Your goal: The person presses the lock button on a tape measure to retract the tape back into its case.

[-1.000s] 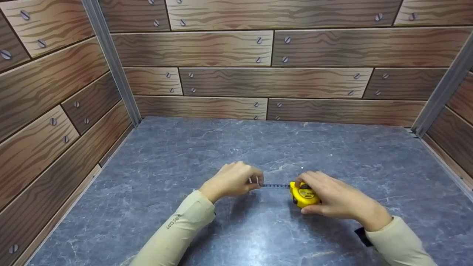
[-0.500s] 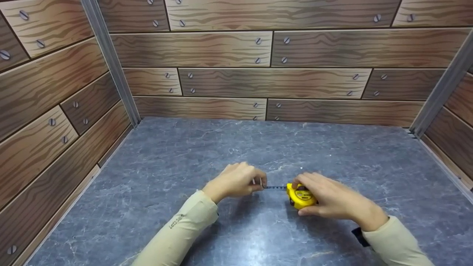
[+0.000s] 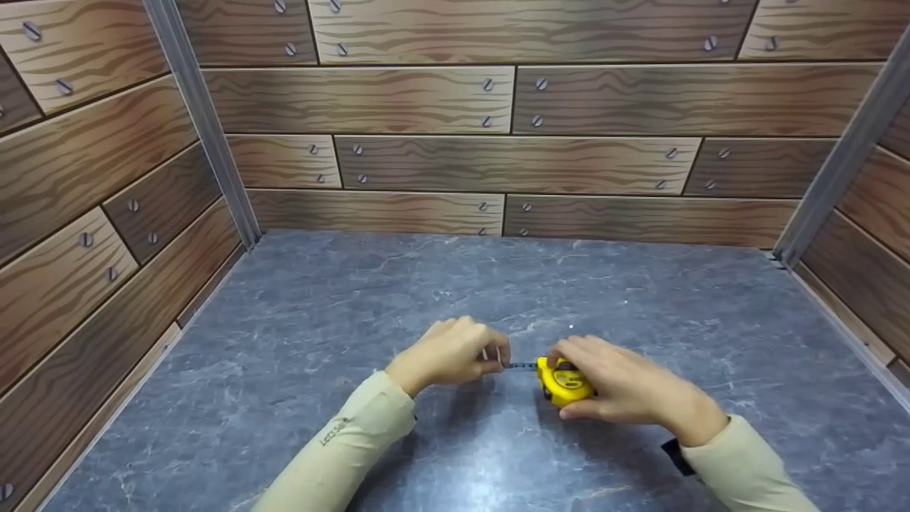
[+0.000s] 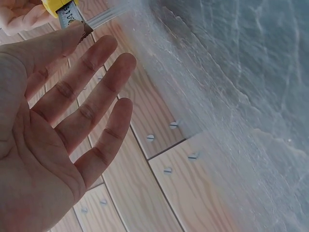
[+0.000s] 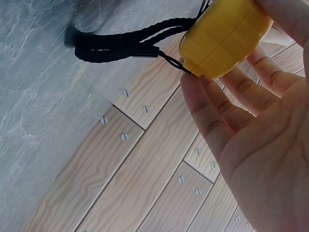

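A yellow tape measure (image 3: 566, 384) is held in my right hand (image 3: 625, 387), with the thumb on its near side and the fingers over the far side. A short stretch of its blade (image 3: 522, 365) runs left from the case to my left hand (image 3: 455, 352). That hand pinches the blade's end between thumb and index finger; in the left wrist view the other fingers (image 4: 96, 108) are spread and extended. In the right wrist view a black wrist strap (image 5: 120, 46) hangs from the yellow case (image 5: 224, 41).
Beneath both hands lies a grey marbled tabletop (image 3: 398, 284). Wood-print panels (image 3: 426, 163) wall in the back and both sides, with grey metal posts (image 3: 206, 128) at the corners.
The right hand has brought the tape case left, closer to the left hand, and the exposed blade has become shorter. The head view has shifted slightly.
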Demonstrator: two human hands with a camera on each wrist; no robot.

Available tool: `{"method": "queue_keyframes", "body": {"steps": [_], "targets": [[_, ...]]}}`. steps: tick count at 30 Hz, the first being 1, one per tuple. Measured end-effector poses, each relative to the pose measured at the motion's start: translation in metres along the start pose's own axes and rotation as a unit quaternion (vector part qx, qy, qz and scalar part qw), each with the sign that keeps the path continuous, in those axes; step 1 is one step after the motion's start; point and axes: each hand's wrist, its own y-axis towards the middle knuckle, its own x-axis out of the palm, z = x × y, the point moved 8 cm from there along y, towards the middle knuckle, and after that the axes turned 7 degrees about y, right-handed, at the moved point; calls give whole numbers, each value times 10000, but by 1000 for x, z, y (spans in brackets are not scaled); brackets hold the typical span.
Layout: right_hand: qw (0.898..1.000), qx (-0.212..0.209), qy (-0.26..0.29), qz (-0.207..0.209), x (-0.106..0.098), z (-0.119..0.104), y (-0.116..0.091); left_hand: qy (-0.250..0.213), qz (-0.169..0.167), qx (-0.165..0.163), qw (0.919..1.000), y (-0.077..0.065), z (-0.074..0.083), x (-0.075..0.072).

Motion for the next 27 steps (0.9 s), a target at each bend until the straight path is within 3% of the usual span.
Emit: {"method": "queue_keyframes", "body": {"steps": [8,27], "targets": [[9999,100,21,-38,1,1,-1,-4,-142,48,9999,4,6,3],[9998,-72,194,-50,5,-6,5,69,-52,169,9998,6,15,2]]}}
